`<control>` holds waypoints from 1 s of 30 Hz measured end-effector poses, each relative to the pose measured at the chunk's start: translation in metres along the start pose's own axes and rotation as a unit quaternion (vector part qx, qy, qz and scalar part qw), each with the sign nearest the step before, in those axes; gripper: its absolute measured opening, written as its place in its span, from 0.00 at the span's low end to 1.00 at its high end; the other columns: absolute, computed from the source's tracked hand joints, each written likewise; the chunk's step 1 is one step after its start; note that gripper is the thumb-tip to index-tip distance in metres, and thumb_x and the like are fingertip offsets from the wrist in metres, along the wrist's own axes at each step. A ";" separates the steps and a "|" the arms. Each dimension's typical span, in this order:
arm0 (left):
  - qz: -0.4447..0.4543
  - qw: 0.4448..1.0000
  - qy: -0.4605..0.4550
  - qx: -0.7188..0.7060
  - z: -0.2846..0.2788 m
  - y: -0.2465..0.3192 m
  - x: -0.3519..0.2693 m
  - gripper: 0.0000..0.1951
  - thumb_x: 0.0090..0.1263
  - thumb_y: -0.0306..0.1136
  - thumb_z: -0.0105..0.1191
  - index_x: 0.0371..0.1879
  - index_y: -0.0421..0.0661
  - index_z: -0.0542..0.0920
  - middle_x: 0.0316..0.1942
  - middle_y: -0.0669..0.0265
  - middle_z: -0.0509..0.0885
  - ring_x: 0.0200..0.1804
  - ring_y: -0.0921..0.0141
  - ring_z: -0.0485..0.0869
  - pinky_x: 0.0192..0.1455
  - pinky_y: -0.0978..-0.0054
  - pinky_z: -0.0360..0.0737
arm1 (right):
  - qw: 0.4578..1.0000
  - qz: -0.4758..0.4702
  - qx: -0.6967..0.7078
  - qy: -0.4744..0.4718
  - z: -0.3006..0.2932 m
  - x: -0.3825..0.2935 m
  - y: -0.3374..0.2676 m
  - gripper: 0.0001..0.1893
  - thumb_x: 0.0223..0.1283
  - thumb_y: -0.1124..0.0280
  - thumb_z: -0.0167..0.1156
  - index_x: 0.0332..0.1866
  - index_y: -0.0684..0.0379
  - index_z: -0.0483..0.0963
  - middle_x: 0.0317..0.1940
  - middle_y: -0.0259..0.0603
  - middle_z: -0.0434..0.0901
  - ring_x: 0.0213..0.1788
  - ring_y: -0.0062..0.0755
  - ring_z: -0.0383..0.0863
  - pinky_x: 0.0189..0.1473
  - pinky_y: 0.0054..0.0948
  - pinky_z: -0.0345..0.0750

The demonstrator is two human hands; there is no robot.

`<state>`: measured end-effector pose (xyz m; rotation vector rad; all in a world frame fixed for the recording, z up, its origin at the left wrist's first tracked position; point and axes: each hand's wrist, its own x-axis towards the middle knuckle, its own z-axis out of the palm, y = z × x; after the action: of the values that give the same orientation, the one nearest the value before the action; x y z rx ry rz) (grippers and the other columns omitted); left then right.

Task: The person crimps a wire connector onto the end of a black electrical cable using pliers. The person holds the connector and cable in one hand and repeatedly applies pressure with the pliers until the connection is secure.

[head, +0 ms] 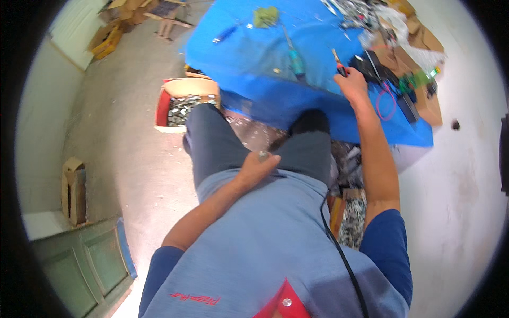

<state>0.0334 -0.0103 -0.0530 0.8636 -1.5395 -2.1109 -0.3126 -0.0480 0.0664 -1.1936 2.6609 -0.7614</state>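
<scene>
Low over my lap, my left hand (257,169) is closed round a small greyish metallic piece (263,156), whose kind I cannot tell. My right hand (353,84) is at the table's near right part, gripping a red and black tool handle (340,68) with a pale, narrow tip pointing away from me. Left of that hand lies a teal-handled screwdriver (295,63) on the blue cloth (318,43). Farther back are a blue-handled tool (225,35) and a green cloth-like piece (266,17). Black parts (364,65) sit just beyond my right hand.
A pink wire loop (385,105), a black block (408,108) and a green bottle (417,80) lie at the table's right. Metal scraps (360,14) are heaped behind. A box of small metal pieces (160,107) stands on the floor at left; another scrap pile (353,218) lies right of my lap.
</scene>
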 end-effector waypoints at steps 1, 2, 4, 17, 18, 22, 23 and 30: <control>-0.002 1.000 0.021 -0.004 -0.003 -0.003 0.003 0.18 0.71 0.46 0.60 0.23 0.46 0.78 0.21 0.75 0.74 0.27 0.80 0.69 0.29 0.76 0.68 | 0.998 -0.011 -0.060 0.000 0.001 0.013 0.001 0.25 0.50 0.53 0.61 0.47 0.63 0.80 0.45 0.59 0.84 0.52 0.59 0.83 0.54 0.47 0.76; -0.030 0.998 0.023 -0.052 -0.005 -0.004 0.004 0.17 0.71 0.46 0.60 0.24 0.47 0.77 0.21 0.76 0.73 0.25 0.80 0.68 0.26 0.77 0.65 | 0.995 0.010 -0.099 -0.023 0.005 0.024 0.001 0.25 0.49 0.52 0.61 0.45 0.63 0.79 0.46 0.58 0.84 0.53 0.59 0.83 0.55 0.48 0.76; -0.077 0.991 0.036 -0.104 -0.010 0.000 0.002 0.17 0.70 0.48 0.61 0.26 0.49 0.77 0.20 0.76 0.72 0.22 0.80 0.66 0.23 0.78 0.60 | 0.990 0.026 -0.134 -0.023 0.016 0.035 0.003 0.24 0.49 0.51 0.62 0.45 0.61 0.78 0.47 0.57 0.83 0.52 0.59 0.82 0.54 0.49 0.77; -0.001 0.999 0.033 -0.021 -0.008 -0.036 0.024 0.15 0.71 0.44 0.58 0.32 0.42 0.83 0.26 0.70 0.81 0.31 0.75 0.78 0.33 0.71 0.75 | 0.953 -0.203 0.173 -0.145 0.059 -0.194 -0.074 0.12 0.65 0.68 0.63 0.45 0.67 0.79 0.32 0.41 0.81 0.37 0.24 0.79 0.42 0.26 0.77; 0.041 0.998 0.022 -0.042 -0.002 -0.039 0.025 0.15 0.71 0.42 0.58 0.36 0.40 0.84 0.30 0.67 0.83 0.35 0.74 0.80 0.38 0.71 0.77 | 0.945 -0.153 0.192 -0.219 0.074 -0.207 -0.065 0.13 0.65 0.68 0.64 0.48 0.67 0.79 0.35 0.41 0.82 0.39 0.24 0.80 0.44 0.26 0.77; 0.045 0.998 0.004 -0.051 -0.001 -0.043 0.029 0.14 0.70 0.33 0.53 0.44 0.36 0.85 0.40 0.56 0.88 0.44 0.68 0.84 0.46 0.66 0.79 | 0.913 -0.045 0.303 -0.270 0.100 -0.224 -0.059 0.16 0.65 0.68 0.65 0.52 0.68 0.80 0.42 0.40 0.85 0.44 0.23 0.82 0.49 0.24 0.77; 0.058 0.997 0.007 -0.051 0.000 -0.041 0.028 0.14 0.69 0.32 0.52 0.43 0.35 0.85 0.39 0.54 0.88 0.43 0.65 0.84 0.46 0.64 0.79 | 0.908 -0.041 0.315 -0.273 0.104 -0.222 -0.053 0.16 0.64 0.68 0.65 0.52 0.68 0.80 0.42 0.39 0.85 0.44 0.23 0.82 0.49 0.24 0.77; 0.020 0.999 -0.009 -0.035 0.000 -0.050 0.032 0.19 0.68 0.41 0.57 0.41 0.33 0.85 0.35 0.59 0.87 0.40 0.71 0.83 0.43 0.68 0.79 | 0.855 0.029 0.403 -0.326 0.108 -0.211 -0.053 0.11 0.63 0.73 0.64 0.49 0.63 0.80 0.40 0.38 0.84 0.42 0.23 0.82 0.48 0.24 0.78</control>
<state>0.0127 -0.0142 -0.1086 0.7847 -1.4692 -2.1376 -0.1003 0.0338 -0.0197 -0.8885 1.5481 -1.0604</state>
